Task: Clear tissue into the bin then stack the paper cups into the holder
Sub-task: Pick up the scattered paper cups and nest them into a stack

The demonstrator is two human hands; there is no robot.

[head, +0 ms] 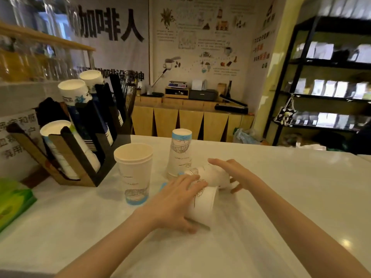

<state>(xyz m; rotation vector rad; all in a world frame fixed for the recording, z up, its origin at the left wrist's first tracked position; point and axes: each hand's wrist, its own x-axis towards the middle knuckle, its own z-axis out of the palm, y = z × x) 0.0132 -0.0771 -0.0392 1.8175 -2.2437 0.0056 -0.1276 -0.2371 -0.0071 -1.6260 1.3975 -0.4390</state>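
a green tissue box (pixel 12 201) sits at the far left edge of the white counter (pixel 281 197). next along, the cup holder (pixel 84 157) leans back, its slots already full of stacked cups. just right of it stands an upright cup (pixel 133 173), then an upside-down cup (pixel 180 153). the left hand (pixel 172 203) curls over a tipped cup (pixel 202 205) lying on its side — gripping it. the right hand (pixel 234 173), fingers spread, rests on a second tipped cup (pixel 210 176) without closing round it.
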